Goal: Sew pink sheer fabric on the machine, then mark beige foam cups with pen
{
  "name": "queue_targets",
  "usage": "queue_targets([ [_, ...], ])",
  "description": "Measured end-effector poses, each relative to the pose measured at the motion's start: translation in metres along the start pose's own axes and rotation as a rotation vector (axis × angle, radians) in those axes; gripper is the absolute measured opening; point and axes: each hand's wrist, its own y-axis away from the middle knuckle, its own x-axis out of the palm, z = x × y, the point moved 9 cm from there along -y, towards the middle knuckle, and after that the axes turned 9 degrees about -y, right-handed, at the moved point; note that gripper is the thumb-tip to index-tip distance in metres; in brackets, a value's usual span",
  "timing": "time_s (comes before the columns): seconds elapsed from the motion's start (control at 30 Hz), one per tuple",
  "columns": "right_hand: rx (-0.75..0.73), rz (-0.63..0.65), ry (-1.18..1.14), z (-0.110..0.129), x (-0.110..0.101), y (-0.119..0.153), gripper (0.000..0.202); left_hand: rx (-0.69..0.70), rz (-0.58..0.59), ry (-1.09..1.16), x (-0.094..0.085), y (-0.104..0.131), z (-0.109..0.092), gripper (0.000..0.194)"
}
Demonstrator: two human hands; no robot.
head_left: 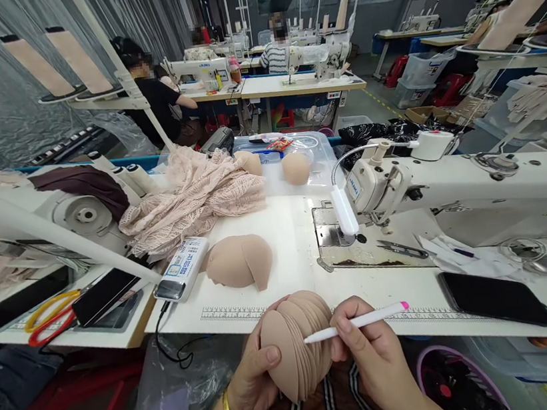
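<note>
My left hand point(257, 365) is closed around a fanned stack of beige bra cups point(293, 354), its thumb pressed on the nearest one. Between the fingers of my right hand point(364, 337) is a white marker pen point(376, 316) with a pink end. The pen's other tip points left and lies against or just over the edges of the cups; exact contact I cannot tell. Several more beige cups point(238, 263) rest nested on the white table point(287, 230) beyond my hands.
A sewing machine point(401, 181) stands at right, with thread snips point(403, 248) and a black phone point(494, 297) before it. Pink lace point(201, 191) is heaped at the left, near a white device point(181, 271) on a cable. A purple-rimmed bin point(461, 382) stands below. Co-workers sit further back.
</note>
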Motion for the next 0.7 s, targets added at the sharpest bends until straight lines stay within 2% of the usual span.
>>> queue_targets([
  [0.17, -0.016, -0.02, -0.017, 0.002, -0.003, 0.0, 0.036, 0.029, -0.001, 0.008, 0.003, 0.001, -0.007, 0.07],
  [0.33, 0.003, 0.019, 0.015, 0.0, 0.003, 0.001, 0.037, -0.002, -0.003, -0.011, 0.001, 0.001, -0.002, 0.078],
  [0.57, 0.004, 0.004, 0.021, 0.001, 0.001, 0.0, 0.038, -0.018, -0.02, 0.012, -0.005, 0.0, 0.004, 0.084],
  [0.7, 0.021, 0.026, 0.042, 0.0, 0.005, 0.001, 0.039, -0.016, -0.025, 0.004, -0.006, 0.0, 0.003, 0.082],
])
